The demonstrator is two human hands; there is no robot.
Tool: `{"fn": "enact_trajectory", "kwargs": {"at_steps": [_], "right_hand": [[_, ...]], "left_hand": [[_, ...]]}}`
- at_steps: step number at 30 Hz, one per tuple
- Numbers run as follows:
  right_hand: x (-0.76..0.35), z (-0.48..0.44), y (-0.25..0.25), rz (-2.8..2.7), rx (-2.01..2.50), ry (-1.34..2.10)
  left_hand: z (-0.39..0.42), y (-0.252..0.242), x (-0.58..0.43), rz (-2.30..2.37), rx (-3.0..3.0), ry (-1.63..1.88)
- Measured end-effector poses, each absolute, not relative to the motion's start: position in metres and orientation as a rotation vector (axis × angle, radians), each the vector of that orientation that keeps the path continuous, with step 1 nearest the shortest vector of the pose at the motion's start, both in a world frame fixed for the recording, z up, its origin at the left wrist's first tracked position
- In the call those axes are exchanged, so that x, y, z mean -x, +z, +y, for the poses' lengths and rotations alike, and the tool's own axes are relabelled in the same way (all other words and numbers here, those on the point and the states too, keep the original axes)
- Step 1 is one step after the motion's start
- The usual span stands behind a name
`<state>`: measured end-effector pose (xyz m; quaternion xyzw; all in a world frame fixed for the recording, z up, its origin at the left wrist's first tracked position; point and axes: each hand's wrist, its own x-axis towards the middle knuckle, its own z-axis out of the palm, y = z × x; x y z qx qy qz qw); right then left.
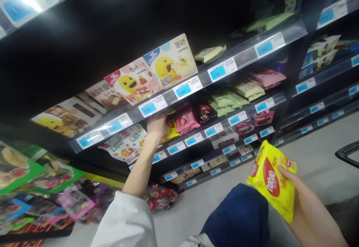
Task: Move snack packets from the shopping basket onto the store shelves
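My right hand [298, 191] holds a yellow Nabati packet [273, 181] at the lower right, thumb across its front. My left hand [157, 125] reaches into the second shelf, beneath the price-tag rail; its fingers are hidden inside. Just right of that hand lies another yellow packet [171, 130], partly covered. Beside it are a pink packet [187, 119] and a dark packet [206, 113]. White cookie bags [126, 144] stand to the left of my left wrist. Above, on the upper shelf, stand a pink box [134, 82] and a white-blue box [171, 61].
The upper shelf rail [244, 61] juts out over my left hand. Green packets [228, 101] lie farther right. Hanging snack bags [73, 202] fill the lower left. A black curved handle [347, 155] is at the right edge, above the grey floor [316, 142].
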<state>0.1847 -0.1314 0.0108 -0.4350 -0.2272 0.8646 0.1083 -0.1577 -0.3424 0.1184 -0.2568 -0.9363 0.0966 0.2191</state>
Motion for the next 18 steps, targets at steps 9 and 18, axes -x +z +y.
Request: {"fn": "enact_trajectory", "kwargs": {"at_steps": [9,18], "right_hand": [[-0.181,-0.127,0.017,-0.611,1.307,2.533],[-0.185,-0.124,0.008,-0.567,1.255,2.533]], "left_hand": [[-0.332,0.123,0.182,-2.537,0.759,0.156],[-0.327,0.103,0.207,-2.704,0.626,0.156]]}}
